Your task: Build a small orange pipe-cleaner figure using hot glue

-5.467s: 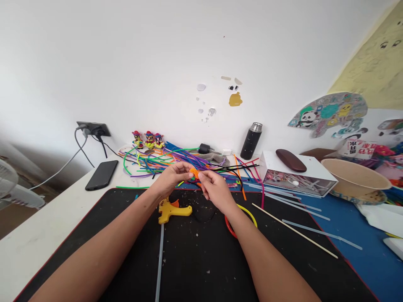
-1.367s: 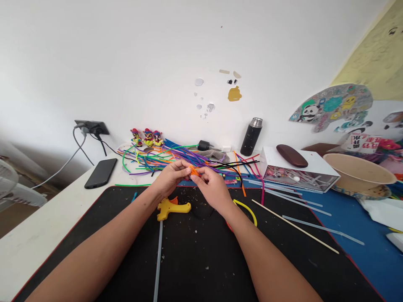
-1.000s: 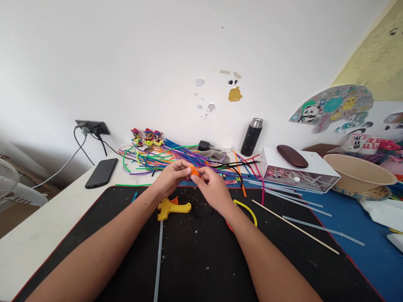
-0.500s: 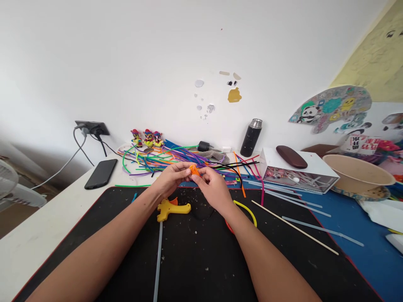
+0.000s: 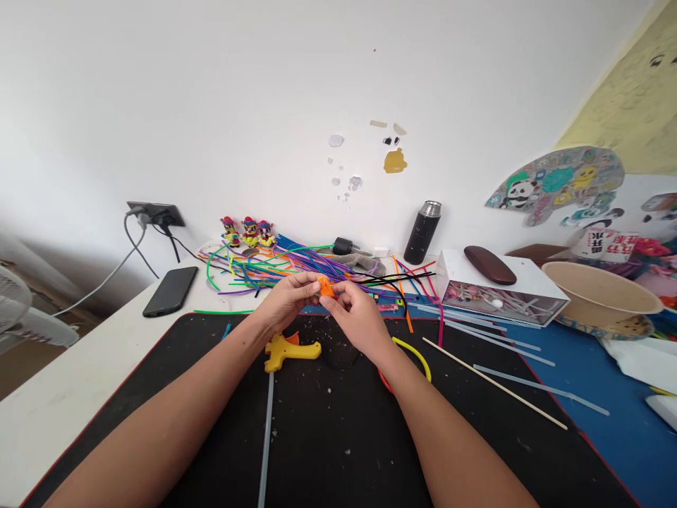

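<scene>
The left hand (image 5: 290, 295) and right hand (image 5: 358, 310) pinch a small, bright-orange, lumpy piece (image 5: 326, 287), material unclear; a loosened hold could drop it among thin, multicoloured strands (image 5: 317, 262).

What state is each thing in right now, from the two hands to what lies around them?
Left hand, pinching the orange piece
Right hand, also gripping it
Orange piece, held between both hands, shape partly hidden
Yellow glue gun, lying on its side
Black mat, littered with scraps
Phone, flat, screen dark
Black bottle, standing
Maroon case, closed
Bowl, right side up
Wall socket, plugs in
</scene>
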Demonstrator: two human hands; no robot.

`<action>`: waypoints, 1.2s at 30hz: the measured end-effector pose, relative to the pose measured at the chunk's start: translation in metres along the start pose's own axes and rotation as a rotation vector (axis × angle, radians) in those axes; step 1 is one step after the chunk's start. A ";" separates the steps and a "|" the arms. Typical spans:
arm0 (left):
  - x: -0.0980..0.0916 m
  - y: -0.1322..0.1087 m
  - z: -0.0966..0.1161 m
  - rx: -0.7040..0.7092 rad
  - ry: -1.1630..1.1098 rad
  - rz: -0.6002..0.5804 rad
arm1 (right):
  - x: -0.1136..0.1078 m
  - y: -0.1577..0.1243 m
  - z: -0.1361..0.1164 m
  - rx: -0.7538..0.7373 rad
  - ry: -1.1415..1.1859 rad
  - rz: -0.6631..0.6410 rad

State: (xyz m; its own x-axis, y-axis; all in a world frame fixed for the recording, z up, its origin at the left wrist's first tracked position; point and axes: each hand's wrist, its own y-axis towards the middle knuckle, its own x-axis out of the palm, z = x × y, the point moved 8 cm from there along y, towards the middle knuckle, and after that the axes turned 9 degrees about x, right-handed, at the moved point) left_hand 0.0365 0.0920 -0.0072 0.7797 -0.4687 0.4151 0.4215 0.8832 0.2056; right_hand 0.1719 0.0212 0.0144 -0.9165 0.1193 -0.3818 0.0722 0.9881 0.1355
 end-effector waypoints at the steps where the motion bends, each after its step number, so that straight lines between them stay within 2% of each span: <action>1: 0.000 0.000 0.000 0.001 -0.003 -0.001 | 0.000 0.000 0.000 -0.002 -0.002 -0.001; 8: 0.000 0.000 -0.001 -0.022 0.025 -0.005 | 0.002 0.000 0.000 -0.002 -0.017 -0.008; 13: -0.003 0.001 0.006 -0.003 0.027 0.014 | -0.001 0.000 -0.002 -0.013 -0.001 -0.003; 21: -0.027 0.007 0.014 0.046 -0.034 0.186 | -0.041 0.010 0.008 0.072 0.206 0.193; 26: -0.030 0.009 0.013 0.049 -0.038 0.183 | -0.057 0.013 0.014 0.098 0.237 0.245; 36: -0.029 0.008 0.005 -0.003 -0.104 0.135 | -0.061 0.017 0.023 0.142 0.299 0.214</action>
State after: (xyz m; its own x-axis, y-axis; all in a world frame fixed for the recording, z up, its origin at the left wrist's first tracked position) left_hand 0.0146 0.1129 -0.0130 0.7770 -0.3419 0.5286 0.3178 0.9378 0.1395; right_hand 0.2381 0.0333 0.0189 -0.9475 0.3115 -0.0727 0.3087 0.9500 0.0470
